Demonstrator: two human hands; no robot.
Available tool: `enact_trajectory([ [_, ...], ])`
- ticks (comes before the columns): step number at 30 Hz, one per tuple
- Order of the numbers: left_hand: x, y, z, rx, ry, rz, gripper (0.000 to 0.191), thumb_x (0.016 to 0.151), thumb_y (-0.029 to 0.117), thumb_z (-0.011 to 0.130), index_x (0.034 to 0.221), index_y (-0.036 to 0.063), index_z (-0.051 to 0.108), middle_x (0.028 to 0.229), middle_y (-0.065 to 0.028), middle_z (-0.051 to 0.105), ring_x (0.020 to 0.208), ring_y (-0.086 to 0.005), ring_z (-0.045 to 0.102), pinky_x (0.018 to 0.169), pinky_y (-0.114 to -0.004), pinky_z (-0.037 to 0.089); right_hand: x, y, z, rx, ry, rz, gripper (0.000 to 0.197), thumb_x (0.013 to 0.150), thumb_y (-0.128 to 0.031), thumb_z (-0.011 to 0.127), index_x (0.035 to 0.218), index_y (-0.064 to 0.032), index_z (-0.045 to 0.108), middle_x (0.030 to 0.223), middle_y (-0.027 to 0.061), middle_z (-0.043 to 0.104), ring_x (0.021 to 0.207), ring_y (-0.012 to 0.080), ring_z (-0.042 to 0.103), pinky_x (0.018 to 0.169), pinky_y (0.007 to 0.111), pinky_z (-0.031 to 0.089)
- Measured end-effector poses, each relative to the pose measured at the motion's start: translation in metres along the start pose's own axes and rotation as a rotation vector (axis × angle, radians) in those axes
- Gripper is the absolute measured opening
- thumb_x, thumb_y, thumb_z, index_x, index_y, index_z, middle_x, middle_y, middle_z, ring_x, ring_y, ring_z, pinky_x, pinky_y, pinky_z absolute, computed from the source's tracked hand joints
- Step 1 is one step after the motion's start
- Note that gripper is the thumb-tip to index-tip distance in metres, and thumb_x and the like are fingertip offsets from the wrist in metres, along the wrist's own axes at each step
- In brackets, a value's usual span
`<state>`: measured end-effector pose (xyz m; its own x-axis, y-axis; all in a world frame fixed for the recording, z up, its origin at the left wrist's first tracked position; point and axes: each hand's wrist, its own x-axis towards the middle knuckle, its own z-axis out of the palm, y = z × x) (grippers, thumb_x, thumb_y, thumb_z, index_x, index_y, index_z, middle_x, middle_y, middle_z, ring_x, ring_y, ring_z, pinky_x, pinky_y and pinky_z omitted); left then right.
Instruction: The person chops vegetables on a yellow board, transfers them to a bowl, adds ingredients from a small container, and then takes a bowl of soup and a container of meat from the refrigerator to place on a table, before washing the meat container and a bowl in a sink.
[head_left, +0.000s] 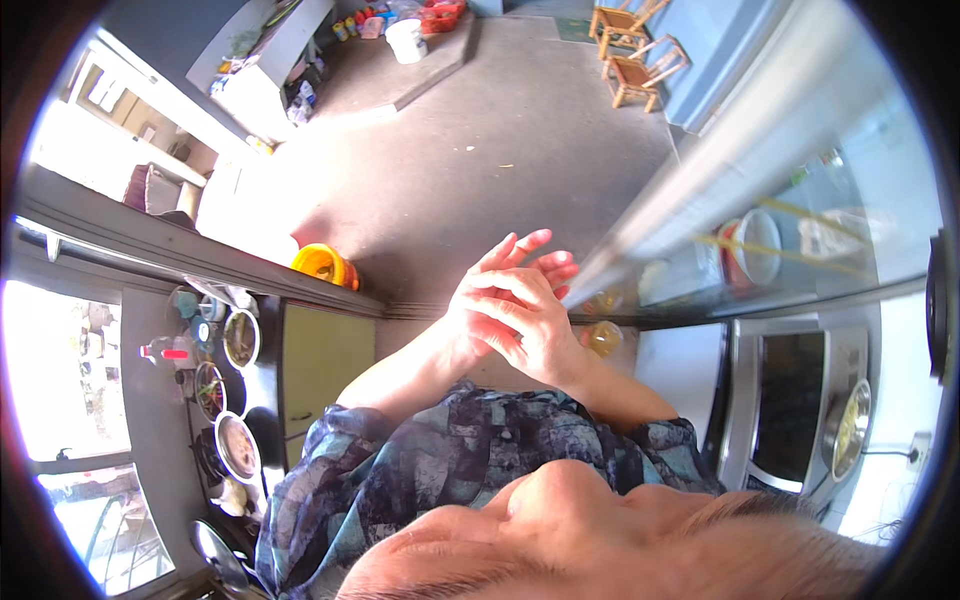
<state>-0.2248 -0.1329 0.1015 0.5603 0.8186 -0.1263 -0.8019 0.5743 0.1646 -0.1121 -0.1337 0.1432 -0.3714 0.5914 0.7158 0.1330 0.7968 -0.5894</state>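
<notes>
Both bare hands meet in front of my patterned shirt (487, 435). My left hand (466, 319) is raised with its fingers spread toward the upper right. Across its palm lies my right hand (541, 322), its fingers bent and touching the left palm and fingers. No object shows in either hand, though part of the left palm is hidden behind the right fingers. Beyond the hands is a doorway with a bare grey floor (480, 180). Nearest below them, a container of yellow liquid (602, 339) stands to the right of my right wrist.
A glass door (750, 247) borders the right. Left, bowls of food (241, 339) sit on a dark counter above a greenish cabinet (330, 367). A metal bowl (851, 429) rests on an oven-like appliance (787, 405). Beyond are a yellow bucket (319, 262), a white bucket (406, 43) and a bamboo chair (630, 73).
</notes>
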Motion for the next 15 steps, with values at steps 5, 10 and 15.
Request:
enact_trajectory([
  [5,-0.060,0.031,0.003,0.020,-0.076,0.107,0.042,0.101,0.038,0.036,0.126,0.0092,0.053,0.125,-0.0179,0.056,0.121,-0.0324,0.050,0.104,-0.044,0.038,-0.012,-0.020,0.053,0.027,-0.028,0.014,0.023,0.077,-0.008,0.072,0.099,-0.0119,0.070,0.096,0.0042,0.064,0.090,0.0217,0.062,0.079,0.032,0.049],
  [10,-0.080,0.049,0.001,0.368,0.230,0.498,0.043,0.099,0.036,0.041,0.130,0.0078,0.047,0.130,-0.0157,0.052,0.124,-0.0283,0.046,0.105,-0.041,0.035,-0.001,0.003,0.063,-0.014,-0.087,-0.101,0.022,0.073,0.001,0.071,0.092,-0.0073,0.066,0.093,0.0062,0.061,0.083,0.0245,0.063,0.071,0.034,0.052],
  [15,-0.064,0.060,0.021,1.207,0.518,1.043,0.032,0.095,0.010,0.050,0.126,0.0074,0.046,0.133,-0.0108,0.049,0.126,-0.0209,0.044,0.107,-0.035,0.031,0.038,0.029,0.031,0.018,0.261,-0.274,0.021,0.073,0.004,0.073,0.092,-0.0025,0.067,0.090,0.0088,0.064,0.074,0.0231,0.063,0.064,0.032,0.052],
])
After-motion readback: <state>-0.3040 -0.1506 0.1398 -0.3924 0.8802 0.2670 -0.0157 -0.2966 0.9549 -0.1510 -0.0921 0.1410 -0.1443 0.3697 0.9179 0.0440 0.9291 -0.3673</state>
